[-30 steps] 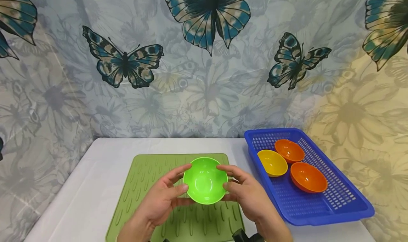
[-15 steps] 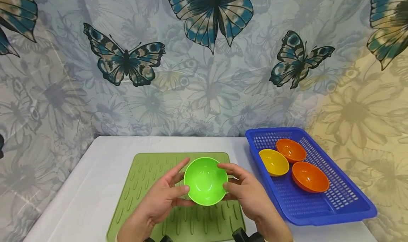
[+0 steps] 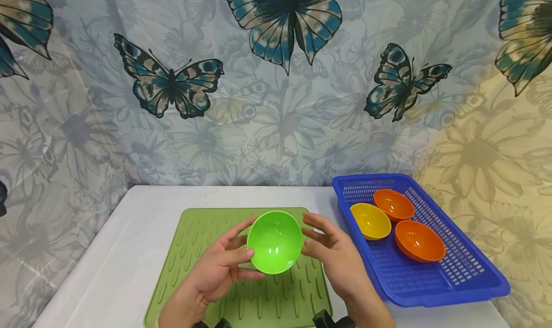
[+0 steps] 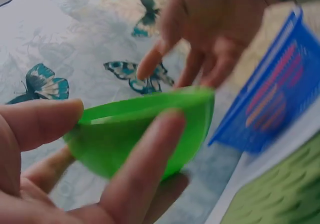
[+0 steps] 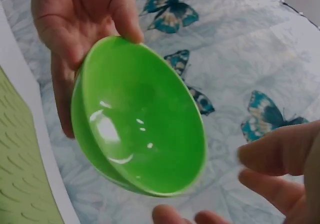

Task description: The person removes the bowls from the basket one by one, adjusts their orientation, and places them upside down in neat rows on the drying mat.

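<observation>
A bright green bowl is held up over the green ridged mat, its inside facing the head camera. My left hand grips it from the left, thumb at the rim and fingers behind and below the wall. In the left wrist view the bowl lies between thumb and fingers. My right hand is just right of the bowl, fingers spread and loosely bent with nothing in them. From the right wrist, a gap shows between the bowl and the right fingertips.
To the right stands a blue perforated basket. Inside it lie a yellow bowl, an orange bowl at the back and another orange bowl in front. A white cloth covers the table, and a butterfly-print curtain hangs behind.
Both hands were on the green bowl. The right hand has let go and drawn slightly away to the right, while the left keeps the bowl, now a little further left and tilted.
</observation>
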`<state>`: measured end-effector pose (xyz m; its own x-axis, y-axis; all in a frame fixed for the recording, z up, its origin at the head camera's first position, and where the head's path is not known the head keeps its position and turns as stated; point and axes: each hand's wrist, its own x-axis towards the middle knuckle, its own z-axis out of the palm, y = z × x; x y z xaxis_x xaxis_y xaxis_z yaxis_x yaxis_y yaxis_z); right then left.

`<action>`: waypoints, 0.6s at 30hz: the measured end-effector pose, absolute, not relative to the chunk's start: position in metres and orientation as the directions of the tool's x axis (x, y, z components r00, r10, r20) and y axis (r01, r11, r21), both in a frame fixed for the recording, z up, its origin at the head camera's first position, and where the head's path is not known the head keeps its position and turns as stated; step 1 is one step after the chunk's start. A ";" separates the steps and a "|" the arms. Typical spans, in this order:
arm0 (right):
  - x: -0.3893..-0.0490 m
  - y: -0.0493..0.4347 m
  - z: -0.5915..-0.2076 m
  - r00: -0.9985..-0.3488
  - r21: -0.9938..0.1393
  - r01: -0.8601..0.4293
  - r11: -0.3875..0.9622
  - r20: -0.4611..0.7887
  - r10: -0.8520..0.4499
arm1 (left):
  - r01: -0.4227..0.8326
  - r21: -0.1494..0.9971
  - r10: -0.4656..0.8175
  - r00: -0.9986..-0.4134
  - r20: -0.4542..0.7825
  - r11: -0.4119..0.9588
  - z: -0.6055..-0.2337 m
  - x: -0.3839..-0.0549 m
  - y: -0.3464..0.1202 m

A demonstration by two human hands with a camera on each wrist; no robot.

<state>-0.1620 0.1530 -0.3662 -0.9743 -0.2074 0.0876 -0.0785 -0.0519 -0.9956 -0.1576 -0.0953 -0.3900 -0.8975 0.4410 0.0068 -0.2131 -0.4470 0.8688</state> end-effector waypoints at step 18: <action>-0.169 0.168 -0.368 -0.856 -0.859 0.233 -0.455 0.041 -0.515 | 0.320 0.947 0.223 -0.923 0.315 -0.014 -0.388 -0.151 -0.088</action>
